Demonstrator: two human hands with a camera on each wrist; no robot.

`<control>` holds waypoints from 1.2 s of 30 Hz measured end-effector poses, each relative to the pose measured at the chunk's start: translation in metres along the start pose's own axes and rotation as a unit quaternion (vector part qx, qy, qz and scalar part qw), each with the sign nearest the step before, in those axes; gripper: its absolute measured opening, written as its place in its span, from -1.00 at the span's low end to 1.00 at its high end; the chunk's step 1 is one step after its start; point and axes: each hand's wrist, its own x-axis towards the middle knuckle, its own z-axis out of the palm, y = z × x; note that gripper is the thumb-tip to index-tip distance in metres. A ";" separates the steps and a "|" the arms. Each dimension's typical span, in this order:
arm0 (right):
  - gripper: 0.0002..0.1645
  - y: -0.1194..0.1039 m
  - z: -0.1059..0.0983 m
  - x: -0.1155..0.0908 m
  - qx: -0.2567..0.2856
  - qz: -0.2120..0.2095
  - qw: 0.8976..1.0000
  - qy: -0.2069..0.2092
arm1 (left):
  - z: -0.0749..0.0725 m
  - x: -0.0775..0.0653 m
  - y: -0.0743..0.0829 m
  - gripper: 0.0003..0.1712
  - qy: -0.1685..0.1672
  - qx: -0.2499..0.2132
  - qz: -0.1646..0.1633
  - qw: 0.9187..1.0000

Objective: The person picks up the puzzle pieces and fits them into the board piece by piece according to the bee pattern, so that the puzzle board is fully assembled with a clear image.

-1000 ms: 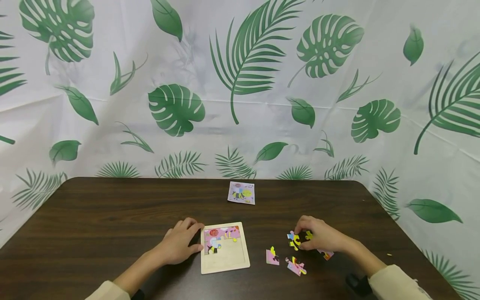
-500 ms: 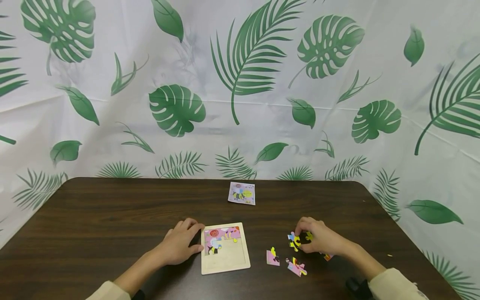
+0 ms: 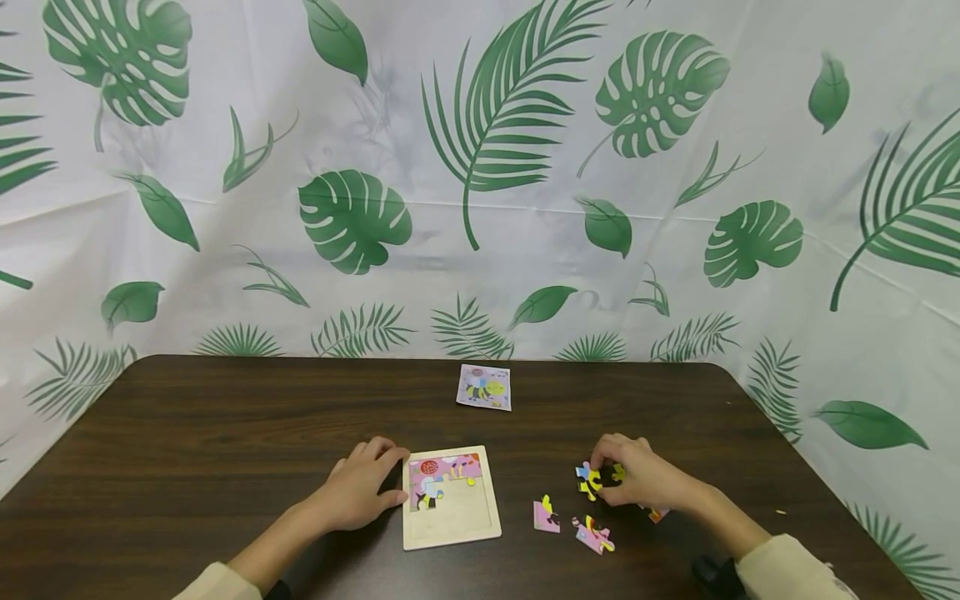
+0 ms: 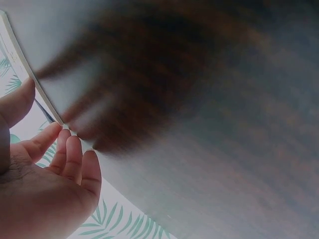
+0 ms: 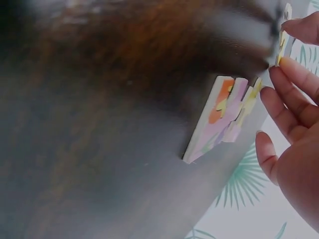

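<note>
My left hand (image 3: 358, 490) rests at the left side of a square wooden puzzle tray (image 3: 493, 512), thumb and index fingertips touching its edge; the left wrist view shows this tray edge (image 4: 42, 92) too. Pink pieces (image 3: 461, 468) fill the tray's top row and part of its left side. Over to the right, my right hand (image 3: 645, 475) pinches a yellow, black and blue puzzle piece (image 3: 587, 481) between thumb and index finger, low over the table. Behind those fingers a second yellow piece (image 3: 618, 472) peeks out. A pink-and-orange piece (image 5: 217, 117) lies under the palm, partly hidden from the head view.
Two more loose pieces lie between tray and right hand: a pink-and-yellow one (image 3: 546, 515) and a pink one with red and yellow (image 3: 594, 535). Farther back on the dark wooden table (image 3: 262, 408) is a bee picture card (image 3: 484, 387). A leaf-print curtain (image 3: 420, 275) hangs behind.
Almost nothing differs. The left hand stays at the tray and the right hand stays on the same piece; the whole head view has shifted very slightly.
</note>
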 end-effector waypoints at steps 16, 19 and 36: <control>-0.74 -0.016 0.004 0.023 0.002 -0.035 0.999 0.024 | 0.001 0.000 0.000 -0.48 0.000 0.004 -0.001 1.000; -0.75 -0.022 0.007 0.030 0.004 -0.036 0.999 0.018 | 0.001 0.000 0.000 -0.48 0.000 0.004 0.000 1.000; -0.76 -0.076 0.024 0.068 0.028 -0.064 0.997 -0.036 | 0.000 0.000 0.000 -0.48 -0.001 0.009 -0.001 1.000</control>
